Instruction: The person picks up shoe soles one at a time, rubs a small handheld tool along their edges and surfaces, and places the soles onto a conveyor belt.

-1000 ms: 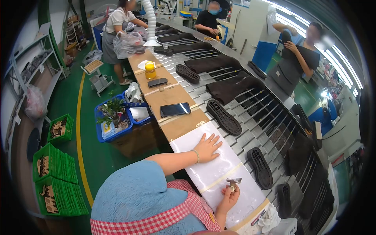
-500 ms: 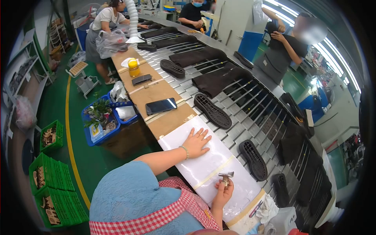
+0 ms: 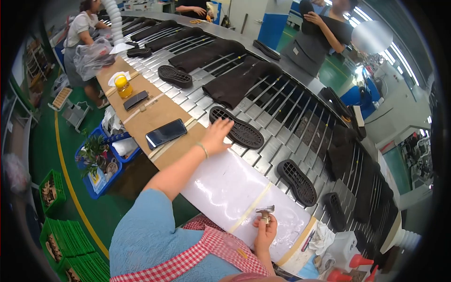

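My left hand (image 3: 216, 137) reaches over the metal slat conveyor with its fingers apart. Its fingertips lie over the near end of a black shoe sole (image 3: 244, 133); whether they press on it I cannot tell. In my right hand (image 3: 266, 232) is a small hammer (image 3: 265, 210), held upright near its head above the white sheet (image 3: 221, 181). Another black sole (image 3: 297, 182) lies on the slats to the right of the sheet. Beyond the first sole, a dark boot upper (image 3: 237, 84) rests across the rods.
A phone (image 3: 166, 133), a dark block (image 3: 136, 100) and a yellow-capped jar (image 3: 123, 86) stand on the cardboard-covered ledge. White bottles with red nozzles (image 3: 345, 251) crowd the near right. Across the conveyor a person (image 3: 314, 42) handles a dark upper.
My left hand has lifted off the white sheet and moved forward to the shoe sole. The camera view has shifted right. My right hand still holds the hammer.
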A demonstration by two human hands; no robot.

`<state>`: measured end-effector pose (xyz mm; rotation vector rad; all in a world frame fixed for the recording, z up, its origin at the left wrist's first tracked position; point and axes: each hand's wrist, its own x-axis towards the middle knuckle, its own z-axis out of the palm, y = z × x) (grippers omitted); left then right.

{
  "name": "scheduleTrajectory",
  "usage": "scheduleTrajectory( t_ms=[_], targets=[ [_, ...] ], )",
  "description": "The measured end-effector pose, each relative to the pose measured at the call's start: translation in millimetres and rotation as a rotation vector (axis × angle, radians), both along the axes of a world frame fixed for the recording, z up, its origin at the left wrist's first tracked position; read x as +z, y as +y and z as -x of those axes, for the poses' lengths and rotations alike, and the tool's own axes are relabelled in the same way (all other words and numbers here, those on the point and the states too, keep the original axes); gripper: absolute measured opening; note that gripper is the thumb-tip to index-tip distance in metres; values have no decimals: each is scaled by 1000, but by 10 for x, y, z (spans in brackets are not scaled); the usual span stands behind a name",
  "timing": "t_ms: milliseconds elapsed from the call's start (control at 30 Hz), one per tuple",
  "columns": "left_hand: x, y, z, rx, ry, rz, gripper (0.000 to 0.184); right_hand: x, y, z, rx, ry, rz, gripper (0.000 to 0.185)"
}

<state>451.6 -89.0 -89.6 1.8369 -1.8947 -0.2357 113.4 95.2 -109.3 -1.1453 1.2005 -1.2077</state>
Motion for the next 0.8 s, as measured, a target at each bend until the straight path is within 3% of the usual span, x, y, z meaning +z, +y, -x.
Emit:
scheduleTrajectory(
  t_ms=[167,267,400,433,667,800],
  targets=[
    [203,-728,-362,-116,-530,-250,103,-32,-41,-6,-71,-38,-64,39],
    [108,-1074,-386,-240,-661,-364,108,2,-52,-41,-118,-35,-102,39],
    [87,-1332,-428,-413,-668,-431,86,41,-76,-96,-172,-23,-151,38],
    [57,-1308,-465,-438,-572,-318,74,35,-83,-105,-194,-13,-162,38],
    [23,-1390,-517,-559,-569,-333,71,-25,-104,-142,-315,28,-250,37],
    [89,-1327,-629,-546,-495,-291,97,13,-136,-200,-368,46,-326,37]
  ],
)
